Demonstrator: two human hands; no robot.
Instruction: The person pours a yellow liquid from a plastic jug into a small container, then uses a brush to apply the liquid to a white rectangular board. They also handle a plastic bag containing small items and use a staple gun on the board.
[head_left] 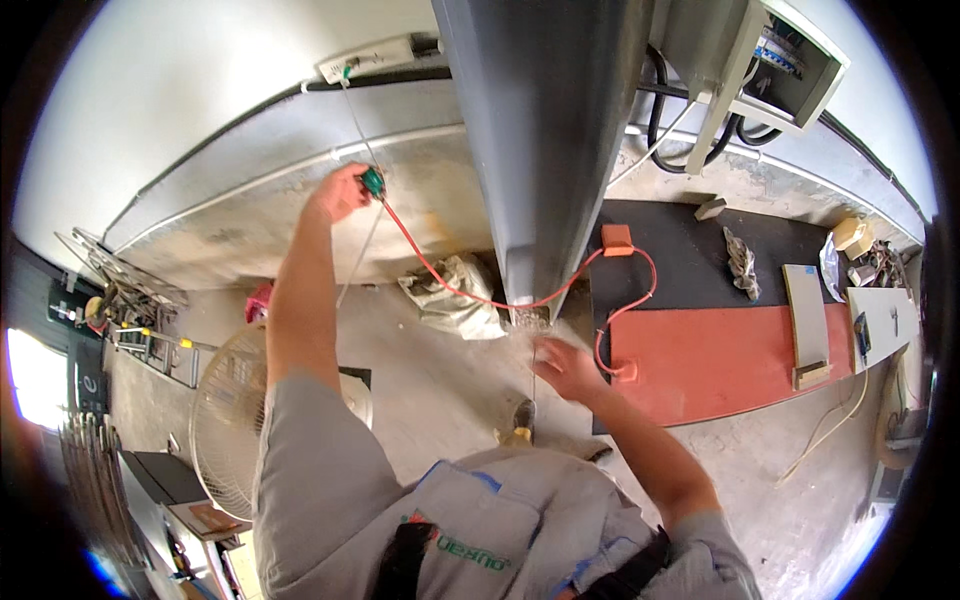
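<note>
My left hand [345, 192] is closed on a green plug [372, 182], held up at the left in front of the wall. A red cord [455, 290] leaves the plug. It sags across the foot of the grey steel column [545, 130], reaches an orange-red block [617, 240] and loops to the corner of a red sheet [710, 360]. Nearer my body, my right hand [568, 370] hovers left of that corner, fingers loosely spread and slightly smeared; I see nothing held in it. A pale cord [358, 120] hangs from the power strip [370, 60] and passes behind the green plug.
The red sheet lies on a black mat [680, 240], with a board [805, 315] across its right part. A standing fan [225, 420] is close to my left arm. A crumpled sack [455, 300] sits beside the column. An open electrical box [790, 70] hangs at upper right.
</note>
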